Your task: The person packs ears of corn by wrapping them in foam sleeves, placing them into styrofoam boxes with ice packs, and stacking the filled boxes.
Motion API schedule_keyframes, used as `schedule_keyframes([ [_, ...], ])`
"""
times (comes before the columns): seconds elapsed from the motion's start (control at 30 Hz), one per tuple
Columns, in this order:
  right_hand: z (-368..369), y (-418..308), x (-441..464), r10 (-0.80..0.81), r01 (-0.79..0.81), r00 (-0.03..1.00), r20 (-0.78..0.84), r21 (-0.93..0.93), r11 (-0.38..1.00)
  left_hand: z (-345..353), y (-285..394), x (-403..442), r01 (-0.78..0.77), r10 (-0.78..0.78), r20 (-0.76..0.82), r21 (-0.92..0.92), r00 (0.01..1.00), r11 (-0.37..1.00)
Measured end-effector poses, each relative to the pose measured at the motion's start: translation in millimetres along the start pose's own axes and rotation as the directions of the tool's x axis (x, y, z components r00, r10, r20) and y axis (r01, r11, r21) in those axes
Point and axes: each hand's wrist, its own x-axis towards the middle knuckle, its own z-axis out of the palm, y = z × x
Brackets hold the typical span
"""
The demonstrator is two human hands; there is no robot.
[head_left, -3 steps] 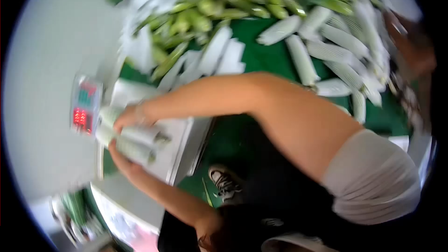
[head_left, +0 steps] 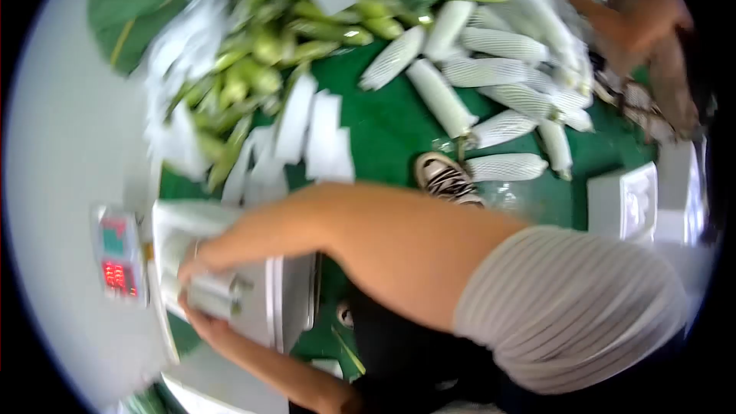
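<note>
Presently, right hand and left hand touch net-sleeved ears inside white box, near its far edge; finger closure cannot be told. Outside: loose sleeved ears, unsleeved green ears.

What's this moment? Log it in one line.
left hand: at wrapped ears; right hand: at same ears; ears: in white box; display: lit red; grip: blurred

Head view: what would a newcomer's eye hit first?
Probably the heap of green ears at upper left and the pile of white-netted ears at upper right, both vivid against the green floor. Next, the red-lit display at far left, near the white box at lower left, where the right hand and left hand are at netted pieces, blurred.
</note>
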Motion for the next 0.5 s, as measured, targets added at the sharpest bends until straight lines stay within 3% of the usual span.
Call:
schedule_keyframes([
  [0.1,52.0,-2.4,84.8,-0.132,0.101,0.941,-0.311,-0.113,0.988,-4.8,-7.9,37.4,0.113,-0.119,0.109,0.063,0.987,0.992],
  [0.13,76.8,-3.5,101.4,-0.2,0.123,0.886,-0.418,-0.205,0.971,3.8,-13.6,27.6,0.031,-0.037,0.055,0.104,0.998,0.994],
  [0.17,96.0,-3.4,106.0,-0.305,0.152,0.797,-0.521,-0.315,0.937,-33.0,-21.0,67.0,-0.227,0.212,0.116,0.741,0.97,0.631],
  [0.2,106.7,-5.1,99.0,-0.469,0.226,0.701,-0.537,-0.456,0.861,-69.7,-28.0,105.1,-0.139,0.447,0.17,0.985,0.878,-0.101],
  [0.23,106.3,-2.5,79.2,-0.634,0.319,0.579,-0.513,-0.573,0.755,-15.4,-21.3,44.5,-0.234,0.627,0.199,0.972,0.754,-0.027],
  [0.27,81.2,4.2,33.8,-0.773,0.452,0.596,-0.217,-0.704,0.547,43.6,-14.1,-20.8,-0.346,0.776,0.217,0.938,0.593,0.002],
  [0.3,56.9,26.9,-19.8,-0.762,0.576,0.589,-0.27,-0.521,0.63,51.2,-6.2,-22.5,-0.136,0.837,0.229,0.973,0.497,-0.185],
  [0.33,39.6,50.8,-70.2,-0.742,0.673,0.585,-0.327,-0.314,0.67,63.9,-0.2,-23.1,-0.226,0.881,0.244,0.961,0.404,-0.162],
  [0.37,32.9,100.3,-91.1,-0.632,0.577,0.524,-0.571,-0.309,0.756,89.4,-0.5,-39.8,-0.45,0.886,0.302,0.885,0.351,-0.123],
  [0.4,4.6,146.1,-131.1,-0.65,0.552,0.384,-0.656,-0.401,0.731,123.7,-8.7,-64.3,-0.65,0.894,0.344,0.755,0.286,-0.082],
  [0.43,-17.5,197.8,-170.7,-0.318,0.269,0.527,-0.788,-0.201,0.942,159.5,-23.3,-85.3,-0.759,0.864,0.425,0.646,0.27,-0.081],
  [0.47,-31.8,228.3,-227.5,0.006,0.112,0.444,-0.896,0.062,0.992,197.4,-47.9,-109.4,-0.826,0.796,0.469,0.56,0.384,0.069],
  [0.5,-41.4,287.0,-254.7,0.264,-0.078,0.302,-0.916,0.252,0.965,227.9,-77.8,-119.7,-0.87,0.691,0.637,0.492,0.342,-0.023],
])
